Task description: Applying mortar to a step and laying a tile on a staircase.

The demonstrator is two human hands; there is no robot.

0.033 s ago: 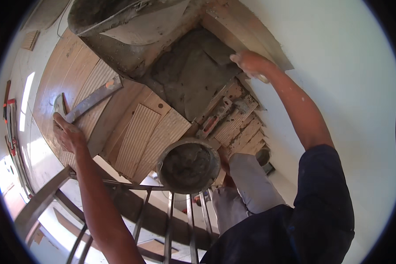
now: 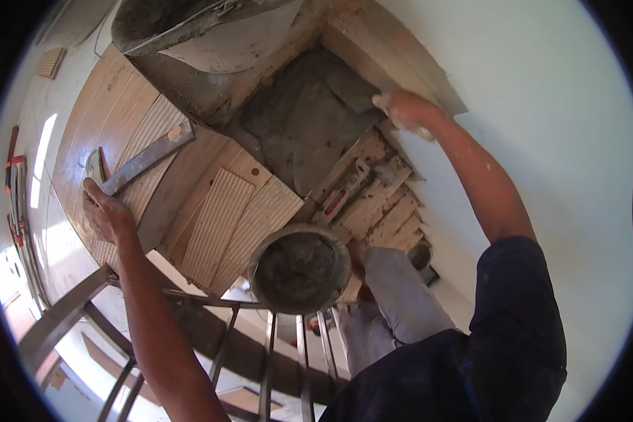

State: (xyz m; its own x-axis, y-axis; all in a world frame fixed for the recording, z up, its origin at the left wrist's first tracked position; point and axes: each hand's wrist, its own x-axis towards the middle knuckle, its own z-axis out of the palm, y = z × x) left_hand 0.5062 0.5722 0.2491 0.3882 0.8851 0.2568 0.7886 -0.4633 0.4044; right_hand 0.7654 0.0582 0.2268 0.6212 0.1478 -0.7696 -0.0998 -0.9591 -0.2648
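Observation:
My right hand (image 2: 408, 112) is closed round the handle of a trowel (image 2: 359, 98), at the right edge of a bed of wet grey mortar (image 2: 295, 112). Mortar partly hides the blade. On the left, my left hand (image 2: 109, 214) rests with fingers extended on the wood-look stair tiles (image 2: 105, 91). Its fingertips touch or nearly touch the end of a flat metal bar (image 2: 151, 158) with a short curved piece at that end; which, I cannot tell. Below the mortar bed, a round bucket (image 2: 300, 271) holds more grey mortar.
Ribbed tile pieces (image 2: 218, 211) lie on the step left of the bucket. A red-and-grey tool (image 2: 341, 193) sits on mortar-smeared steps. A metal railing (image 2: 271, 352) runs along the lower left, and a white wall (image 2: 555, 141) bounds the right. A mortar-caked tub (image 2: 211, 42) stands at the top.
My right hand has shifted slightly right and down with the trowel. My left hand stays in nearly the same place on the tiles.

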